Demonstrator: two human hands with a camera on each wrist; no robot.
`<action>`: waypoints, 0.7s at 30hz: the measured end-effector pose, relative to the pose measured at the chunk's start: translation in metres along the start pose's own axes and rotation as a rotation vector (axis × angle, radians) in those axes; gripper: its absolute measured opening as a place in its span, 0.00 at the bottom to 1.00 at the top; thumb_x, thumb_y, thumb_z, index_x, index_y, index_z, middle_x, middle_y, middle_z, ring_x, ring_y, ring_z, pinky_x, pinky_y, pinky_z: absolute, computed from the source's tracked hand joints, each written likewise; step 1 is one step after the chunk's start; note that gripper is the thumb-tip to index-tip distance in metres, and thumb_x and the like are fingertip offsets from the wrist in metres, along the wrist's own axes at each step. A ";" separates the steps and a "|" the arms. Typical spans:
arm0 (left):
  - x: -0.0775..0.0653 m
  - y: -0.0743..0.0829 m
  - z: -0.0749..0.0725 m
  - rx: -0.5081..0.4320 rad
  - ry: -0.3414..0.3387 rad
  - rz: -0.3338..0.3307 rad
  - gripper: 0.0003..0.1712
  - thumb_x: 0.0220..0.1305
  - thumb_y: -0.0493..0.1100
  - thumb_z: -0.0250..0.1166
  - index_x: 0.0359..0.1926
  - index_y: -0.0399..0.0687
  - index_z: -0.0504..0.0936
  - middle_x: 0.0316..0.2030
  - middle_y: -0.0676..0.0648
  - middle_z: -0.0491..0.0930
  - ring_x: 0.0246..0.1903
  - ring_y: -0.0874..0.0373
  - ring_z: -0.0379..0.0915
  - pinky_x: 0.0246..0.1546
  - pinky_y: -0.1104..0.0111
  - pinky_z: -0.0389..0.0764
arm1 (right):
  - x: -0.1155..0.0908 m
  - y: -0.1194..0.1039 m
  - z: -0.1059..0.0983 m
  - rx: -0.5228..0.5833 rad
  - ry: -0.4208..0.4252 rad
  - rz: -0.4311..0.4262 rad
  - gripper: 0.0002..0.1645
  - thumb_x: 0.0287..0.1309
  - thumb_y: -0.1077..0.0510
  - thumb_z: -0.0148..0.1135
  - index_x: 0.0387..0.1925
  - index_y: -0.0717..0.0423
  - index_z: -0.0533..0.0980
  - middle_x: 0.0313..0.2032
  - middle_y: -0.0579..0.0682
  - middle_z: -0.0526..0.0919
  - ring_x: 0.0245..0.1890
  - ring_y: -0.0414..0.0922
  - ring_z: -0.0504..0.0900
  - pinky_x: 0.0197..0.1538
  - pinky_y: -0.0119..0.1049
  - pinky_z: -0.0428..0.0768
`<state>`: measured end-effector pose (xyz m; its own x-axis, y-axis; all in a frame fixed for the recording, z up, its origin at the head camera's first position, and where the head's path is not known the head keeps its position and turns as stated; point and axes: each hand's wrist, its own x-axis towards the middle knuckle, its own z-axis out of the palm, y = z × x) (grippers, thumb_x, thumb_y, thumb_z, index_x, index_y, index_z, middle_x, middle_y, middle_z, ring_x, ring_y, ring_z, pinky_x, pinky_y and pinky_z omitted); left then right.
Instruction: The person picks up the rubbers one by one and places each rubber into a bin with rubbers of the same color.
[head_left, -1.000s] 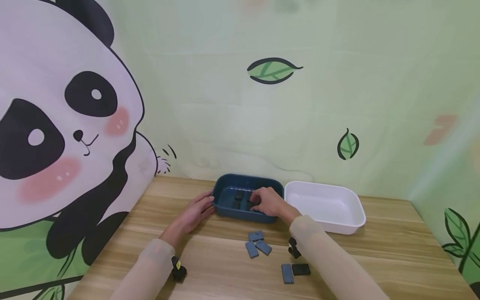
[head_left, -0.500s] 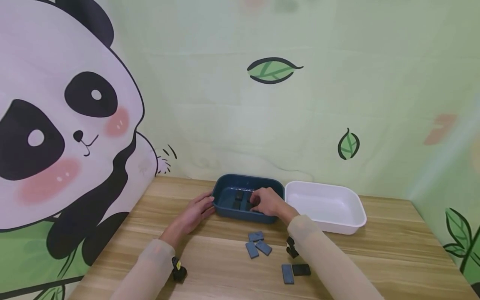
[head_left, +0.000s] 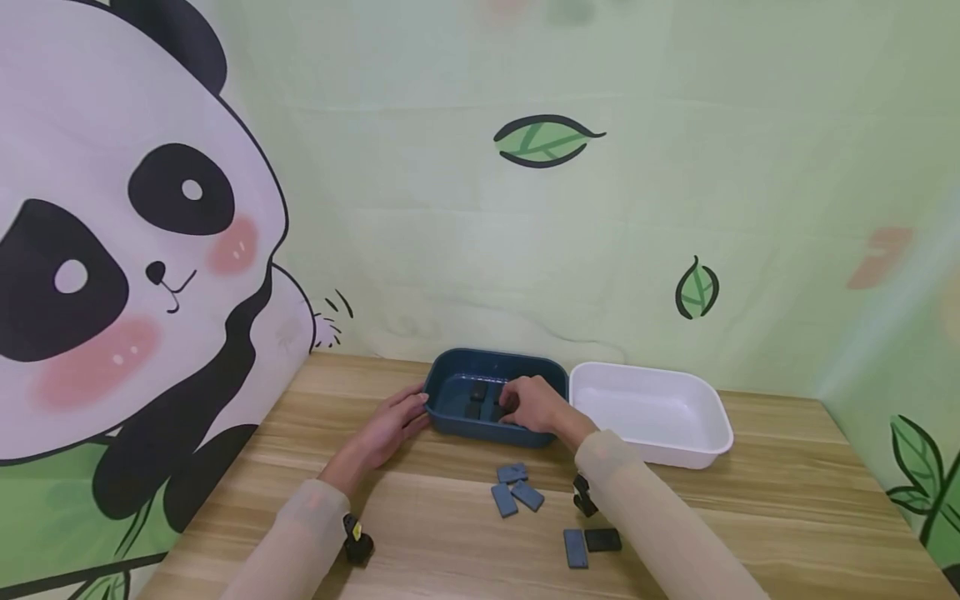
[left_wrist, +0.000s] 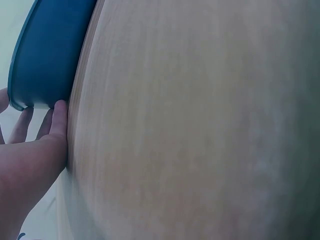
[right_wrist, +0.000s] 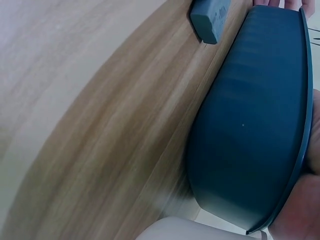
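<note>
In the head view, my left hand (head_left: 392, 423) rests its fingertips against the left end of the dark blue bin (head_left: 491, 431). The left wrist view shows those fingers extended along the bin's end wall. My right hand (head_left: 542, 405) reaches over the bin's front rim, its thumb and fingers curled to pinch a small black block at the bottom, mostly covered by the hand. Left of it in the bin, black blocks (head_left: 477, 390) lie flat. The right wrist view has the bin's outer wall (right_wrist: 250, 115) in front, hiding the fingertips.
A white bin (head_left: 652, 408) stands right beside the blue one. In front lie three blue-grey blocks (head_left: 527, 495) in a loose cluster. Nearer the right forearm, another blue-grey block (head_left: 575, 548) sits next to a black block (head_left: 603, 540). A printed cloth wall (head_left: 450, 250) rises behind the table.
The right forearm has shifted very slightly left, while its hand stays at the same spot in the blue bin. The left hand and the blocks on the table have not moved.
</note>
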<state>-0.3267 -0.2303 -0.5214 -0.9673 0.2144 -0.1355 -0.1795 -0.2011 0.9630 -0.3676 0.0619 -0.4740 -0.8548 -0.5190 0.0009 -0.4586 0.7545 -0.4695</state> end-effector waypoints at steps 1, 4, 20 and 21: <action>0.000 0.000 0.000 0.002 -0.003 0.001 0.33 0.84 0.41 0.54 0.81 0.35 0.57 0.77 0.32 0.62 0.77 0.43 0.60 0.76 0.53 0.66 | 0.000 0.000 0.000 0.002 0.003 -0.002 0.11 0.60 0.57 0.79 0.44 0.54 0.87 0.40 0.48 0.90 0.42 0.44 0.86 0.57 0.45 0.86; 0.001 -0.001 0.000 0.004 -0.006 0.002 0.33 0.84 0.41 0.54 0.81 0.34 0.57 0.78 0.32 0.61 0.77 0.43 0.59 0.76 0.53 0.67 | -0.001 0.001 0.000 0.011 0.006 -0.008 0.12 0.61 0.57 0.79 0.44 0.55 0.87 0.41 0.49 0.90 0.42 0.44 0.86 0.57 0.45 0.86; 0.001 -0.002 -0.001 0.001 0.010 0.007 0.33 0.83 0.42 0.55 0.80 0.34 0.57 0.77 0.31 0.62 0.77 0.42 0.60 0.76 0.53 0.68 | -0.008 -0.006 -0.010 -0.003 0.129 -0.173 0.11 0.63 0.58 0.77 0.43 0.59 0.86 0.40 0.51 0.89 0.42 0.45 0.86 0.51 0.44 0.87; 0.001 -0.002 -0.001 0.000 0.008 0.007 0.33 0.83 0.41 0.55 0.80 0.33 0.57 0.77 0.31 0.62 0.77 0.42 0.60 0.76 0.53 0.68 | -0.011 -0.007 -0.013 -0.015 0.130 -0.184 0.11 0.63 0.57 0.77 0.44 0.59 0.86 0.40 0.51 0.89 0.42 0.45 0.86 0.51 0.44 0.88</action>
<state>-0.3278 -0.2305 -0.5240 -0.9700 0.2052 -0.1305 -0.1724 -0.2022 0.9640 -0.3582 0.0668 -0.4594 -0.7803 -0.5927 0.1998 -0.6122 0.6582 -0.4382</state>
